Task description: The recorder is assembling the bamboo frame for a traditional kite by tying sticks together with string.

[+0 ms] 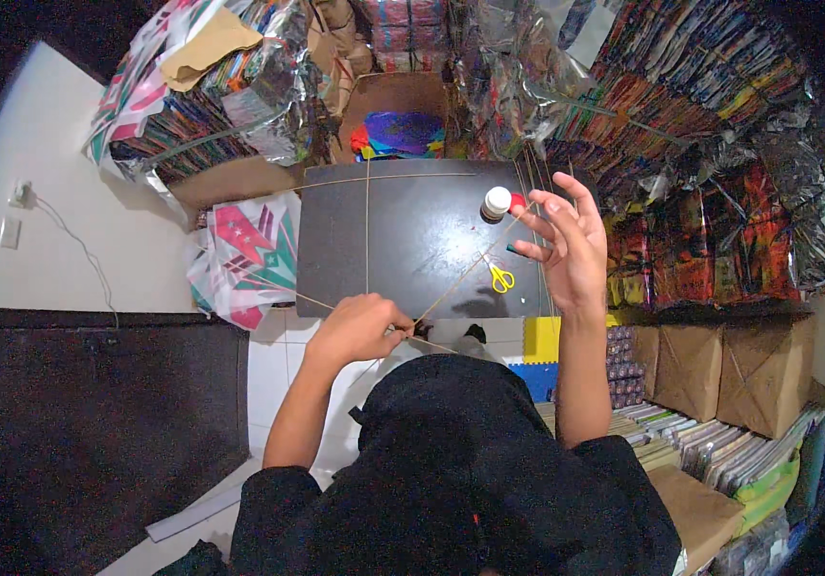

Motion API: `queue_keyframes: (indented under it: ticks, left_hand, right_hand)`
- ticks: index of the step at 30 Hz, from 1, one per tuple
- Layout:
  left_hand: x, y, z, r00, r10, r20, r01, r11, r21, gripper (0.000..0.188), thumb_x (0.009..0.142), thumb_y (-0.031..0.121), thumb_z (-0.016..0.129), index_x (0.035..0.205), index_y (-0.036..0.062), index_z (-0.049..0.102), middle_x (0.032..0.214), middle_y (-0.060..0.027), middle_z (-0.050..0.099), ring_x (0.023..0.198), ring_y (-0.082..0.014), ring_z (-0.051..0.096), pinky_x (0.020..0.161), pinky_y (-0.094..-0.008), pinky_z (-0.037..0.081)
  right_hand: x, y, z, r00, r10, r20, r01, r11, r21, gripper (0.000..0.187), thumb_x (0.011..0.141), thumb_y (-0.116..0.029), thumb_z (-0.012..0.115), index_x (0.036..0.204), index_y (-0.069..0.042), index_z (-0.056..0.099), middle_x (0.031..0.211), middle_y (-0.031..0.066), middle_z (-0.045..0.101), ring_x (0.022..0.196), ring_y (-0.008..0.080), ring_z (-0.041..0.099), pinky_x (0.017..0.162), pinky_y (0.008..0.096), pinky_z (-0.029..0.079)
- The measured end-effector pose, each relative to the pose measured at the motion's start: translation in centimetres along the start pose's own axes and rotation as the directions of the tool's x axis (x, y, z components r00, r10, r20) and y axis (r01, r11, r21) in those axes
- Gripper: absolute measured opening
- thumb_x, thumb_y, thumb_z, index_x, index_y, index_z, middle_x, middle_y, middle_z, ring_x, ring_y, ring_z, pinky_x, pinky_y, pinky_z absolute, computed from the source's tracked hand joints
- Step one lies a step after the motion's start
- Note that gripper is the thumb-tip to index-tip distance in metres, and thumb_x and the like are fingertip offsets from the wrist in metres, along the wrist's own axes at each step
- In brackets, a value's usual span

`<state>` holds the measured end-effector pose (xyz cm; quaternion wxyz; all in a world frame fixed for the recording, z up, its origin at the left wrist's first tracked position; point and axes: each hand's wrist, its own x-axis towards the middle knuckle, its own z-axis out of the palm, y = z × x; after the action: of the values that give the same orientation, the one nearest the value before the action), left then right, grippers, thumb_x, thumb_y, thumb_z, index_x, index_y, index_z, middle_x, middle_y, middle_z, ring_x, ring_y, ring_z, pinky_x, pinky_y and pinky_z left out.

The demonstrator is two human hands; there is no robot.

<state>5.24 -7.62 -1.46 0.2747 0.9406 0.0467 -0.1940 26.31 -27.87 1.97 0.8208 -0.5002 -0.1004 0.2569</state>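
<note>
My left hand [362,327] is closed, its thumb and fingers pinching thin sticks [451,290] where they cross near the table's front edge. One stick slants up and right; another runs left past the table edge. Raised over the table's right side, my right hand [571,245] has its fingers loosely apart near the slanting stick's upper end. Its thumb tip carries something dark green. A small red thing [517,204] shows beside those fingertips; its kind is unclear. Close by stands a dark bottle with a white cap [498,200]. Yellow-handled scissors [502,278] lie below it.
The dark table [335,230] bears more thin sticks along its left, back and right. A cardboard box [347,101] with colourful sheets stands behind it. Patterned plastic sheeting [249,254] hangs at the left. Stacked wrapped bundles [710,86] and brown parcels [767,370] crowd the right.
</note>
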Motion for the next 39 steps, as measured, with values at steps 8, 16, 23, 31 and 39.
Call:
queue_keyframes:
  ticks: [8, 16, 23, 31, 39]
  left_hand:
    - [-0.2, 0.0, 0.2, 1.0, 0.005, 0.027, -0.005, 1.0, 0.015, 0.024, 0.083, 0.026, 0.066, 0.101, 0.0177, 0.079, 0.089, -0.0183, 0.072, 0.084, -0.0398, 0.069, 0.077, -0.049, 0.055]
    - [-0.5, 0.2, 0.3, 1.0, -0.005, 0.014, 0.005, 1.0, 0.023, 0.022, 0.083, 0.026, 0.067, 0.099, 0.0164, 0.079, 0.088, -0.0187, 0.072, 0.083, -0.0399, 0.069, 0.076, -0.0493, 0.055]
    - [-0.5, -0.4, 1.0, 1.0, -0.003, 0.0, 0.003, 1.0, 0.001, 0.022, 0.082, 0.025, 0.068, 0.098, 0.0158, 0.079, 0.089, -0.0182, 0.073, 0.083, -0.0394, 0.07, 0.076, -0.0487, 0.055]
    - [-0.5, -0.3, 0.5, 1.0, -0.004, 0.007, 0.004, 1.0, -0.015, 0.023, 0.084, 0.027, 0.068, 0.1, 0.0155, 0.079, 0.089, -0.0183, 0.072, 0.084, -0.0392, 0.07, 0.076, -0.0483, 0.055]
    - [-0.6, -1.0, -0.1, 0.998, 0.006, -0.057, -0.01, 0.998, -0.069, 0.02, 0.083, 0.026, 0.069, 0.097, 0.0158, 0.079, 0.085, -0.0174, 0.072, 0.077, -0.0391, 0.069, 0.07, -0.0461, 0.054]
  right_hand:
    - [-0.3, -0.3, 0.5, 0.998, -0.019, -0.059, 0.014, 0.995, -0.095, 0.047, 0.097, -0.016, 0.063, 0.138, -0.005, 0.043, 0.114, 0.0176, 0.069, 0.102, 0.0283, 0.071, 0.068, 0.0384, 0.064]
    - [-0.2, 0.3, -0.2, 0.998, -0.007, -0.067, 0.0, 0.994, -0.11, 0.051, 0.097, -0.016, 0.063, 0.141, -0.005, 0.04, 0.116, 0.0176, 0.068, 0.102, 0.0268, 0.071, 0.066, 0.0368, 0.063]
    - [0.2, 1.1, -0.8, 0.996, 0.021, -0.082, -0.025, 0.999, -0.046, 0.054, 0.097, -0.016, 0.062, 0.144, -0.006, 0.037, 0.118, 0.0171, 0.067, 0.102, 0.0244, 0.071, 0.057, 0.0304, 0.059]
    - [0.4, 1.6, -1.2, 0.993, 0.113, -0.034, -0.115, 0.992, -0.045, 0.052, 0.095, -0.016, 0.064, 0.142, -0.007, 0.041, 0.112, 0.014, 0.07, 0.094, 0.0197, 0.072, 0.043, 0.0184, 0.04]
    - [0.6, 3.0, -2.5, 0.99, 0.143, 0.01, -0.135, 0.958, -0.253, 0.04, 0.097, -0.016, 0.063, 0.133, -0.007, 0.051, 0.105, 0.0081, 0.072, 0.075, 0.0099, 0.063, 0.048, 0.0183, 0.036]
